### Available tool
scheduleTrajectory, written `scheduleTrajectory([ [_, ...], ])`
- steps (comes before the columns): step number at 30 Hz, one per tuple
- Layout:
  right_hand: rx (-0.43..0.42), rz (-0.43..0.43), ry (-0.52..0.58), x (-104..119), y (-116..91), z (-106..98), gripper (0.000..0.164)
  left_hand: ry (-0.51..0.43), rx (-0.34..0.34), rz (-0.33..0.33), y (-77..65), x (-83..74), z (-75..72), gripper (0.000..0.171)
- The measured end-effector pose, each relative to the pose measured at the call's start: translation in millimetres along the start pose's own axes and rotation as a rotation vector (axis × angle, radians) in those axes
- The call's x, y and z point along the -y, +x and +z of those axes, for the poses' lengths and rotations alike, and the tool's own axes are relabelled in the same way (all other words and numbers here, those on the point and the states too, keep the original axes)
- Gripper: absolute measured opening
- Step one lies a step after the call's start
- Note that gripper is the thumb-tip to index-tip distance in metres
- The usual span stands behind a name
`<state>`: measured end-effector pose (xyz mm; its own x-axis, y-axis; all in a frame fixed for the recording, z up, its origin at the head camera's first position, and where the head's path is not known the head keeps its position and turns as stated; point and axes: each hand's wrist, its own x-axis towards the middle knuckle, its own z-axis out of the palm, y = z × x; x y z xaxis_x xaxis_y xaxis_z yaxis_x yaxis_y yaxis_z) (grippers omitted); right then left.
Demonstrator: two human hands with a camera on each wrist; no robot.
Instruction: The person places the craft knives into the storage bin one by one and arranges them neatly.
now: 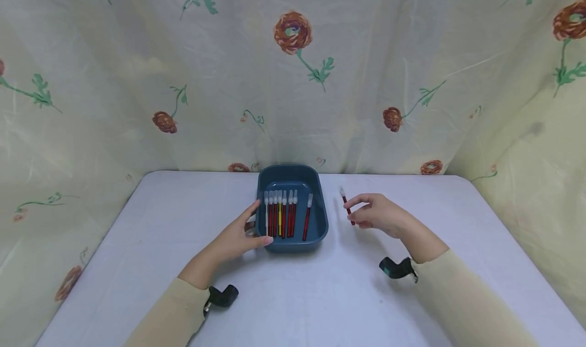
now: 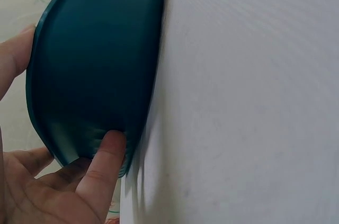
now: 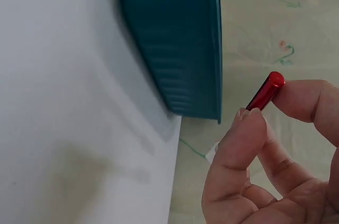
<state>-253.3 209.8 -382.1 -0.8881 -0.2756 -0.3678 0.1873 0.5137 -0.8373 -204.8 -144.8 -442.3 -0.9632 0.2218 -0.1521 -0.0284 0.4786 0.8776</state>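
Note:
My right hand (image 1: 373,214) pinches a slim red pen-like stick (image 1: 347,208) with a whitish cap, in the air just right of the tray. In the right wrist view the stick's shiny red end (image 3: 267,89) shows between thumb and fingers; the cap is mostly hidden. My left hand (image 1: 235,237) holds the blue tray (image 1: 293,248) at its left side and near-left corner, fingers against the outer wall. Inside the tray, several capped red sticks (image 1: 292,214), one yellow stick (image 1: 280,220) and a pale one (image 1: 267,220) lie side by side at left. One red stick (image 1: 308,217) lies apart at right.
The tray stands near the back edge of a table with a white cover (image 1: 320,296). A flowered curtain (image 1: 348,82) hangs behind and at both sides. Each wrist carries a black camera mount, one left (image 1: 223,296) and one right (image 1: 396,268).

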Motion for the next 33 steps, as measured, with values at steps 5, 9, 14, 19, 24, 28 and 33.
scheduleTrajectory([
  [5, 0.007, 0.006, 0.032, 13.5, -1.3, 3.2, 0.039, 0.01, -0.004, -0.011, 0.6, 0.0, 0.4, 0.103],
  [9, 0.014, 0.003, 0.043, 24.5, -2.3, 6.1, 0.036, 0.018, -0.004, -0.018, 1.6, 0.4, 0.8, 0.104],
  [14, 0.038, 0.0, 0.04, 36.5, -1.3, 11.7, 0.039, 0.022, -0.008, -0.016, 1.3, 0.4, 1.2, 0.104],
  [19, 0.078, -0.021, 0.069, 41.4, 5.3, 18.7, 0.043, -0.003, -0.008, -0.014, 1.2, 0.8, 1.2, 0.104],
  [24, 0.095, -0.012, 0.107, 46.6, 13.1, 27.9, 0.041, -0.008, -0.007, -0.014, 1.4, 0.5, 0.9, 0.104],
  [28, 0.099, 0.012, 0.098, 51.9, 19.4, 35.5, 0.039, -0.005, -0.005, -0.015, 1.6, 1.1, 0.7, 0.104],
  [33, 0.1, 0.05, 0.101, 56.9, 26.4, 42.8, 0.037, -0.016, -0.001, -0.012, 1.2, 1.9, 0.4, 0.104],
])
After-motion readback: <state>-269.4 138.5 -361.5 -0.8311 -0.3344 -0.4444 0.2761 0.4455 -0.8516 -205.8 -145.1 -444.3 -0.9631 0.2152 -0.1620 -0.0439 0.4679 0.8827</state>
